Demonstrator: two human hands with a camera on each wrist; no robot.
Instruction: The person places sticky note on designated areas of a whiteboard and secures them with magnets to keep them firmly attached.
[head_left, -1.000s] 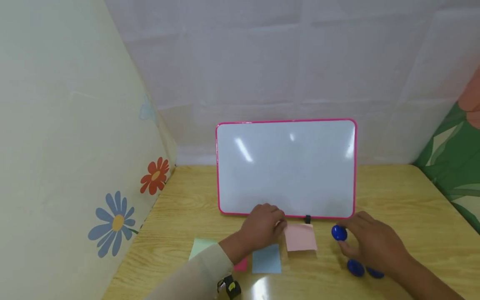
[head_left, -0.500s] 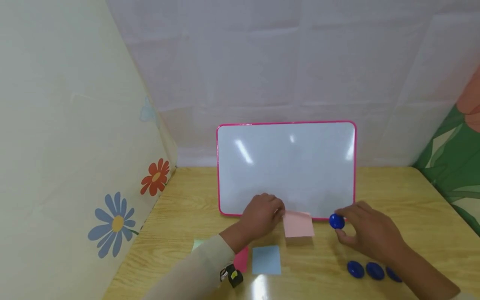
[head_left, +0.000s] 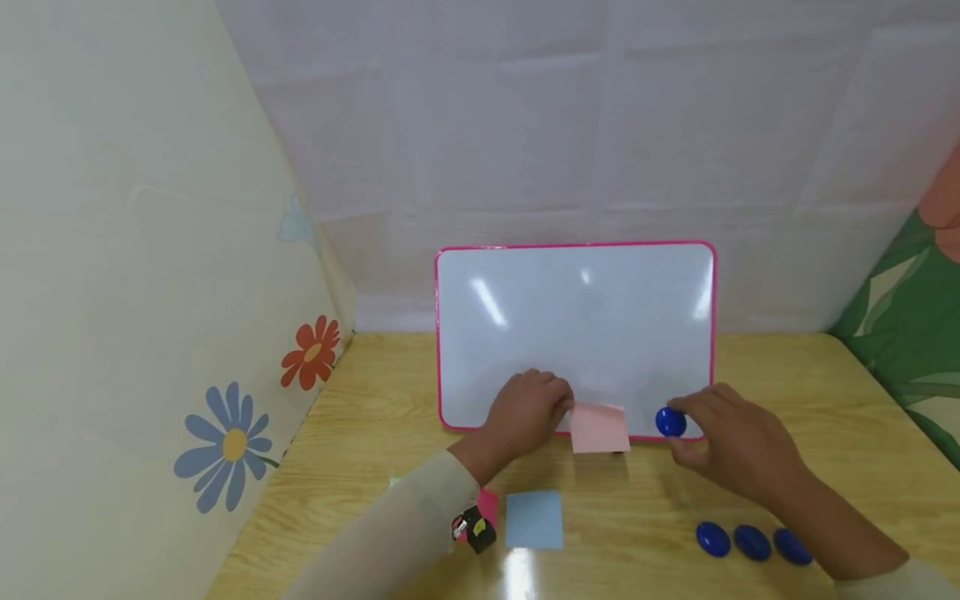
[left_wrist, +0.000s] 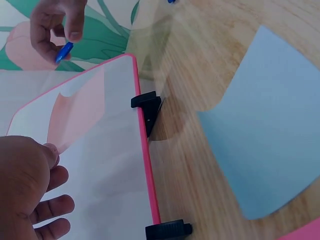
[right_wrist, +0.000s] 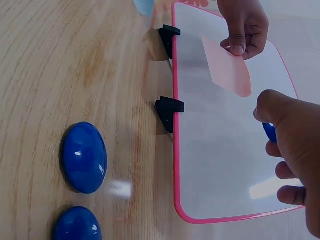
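Note:
A pale pink sticky note [head_left: 599, 429] hangs from my left hand [head_left: 525, 414], pinched at its upper left corner between thumb and finger. The note is in front of the lower part of a whiteboard [head_left: 573, 325] with a pink frame, which stands upright on the table. With thumb and fingertips my right hand [head_left: 738, 442] grips a round blue magnet [head_left: 671, 422] by its edge, before the board's lower right corner. In the right wrist view most of this magnet [right_wrist: 269, 132] is hidden behind the fingers.
Several blue magnets [head_left: 713, 539] lie in a row on the wooden table [head_left: 630, 558]. A light blue note [head_left: 534, 519] lies left of them, beside a bright pink note [head_left: 487, 507] partly covered by my left sleeve. Black clip feet [left_wrist: 146, 102] support the board's lower edge.
Both hands have moved up and forward toward the whiteboard, carrying the pink note and the blue magnet. The magnets on the table have come further into view from behind the right arm.

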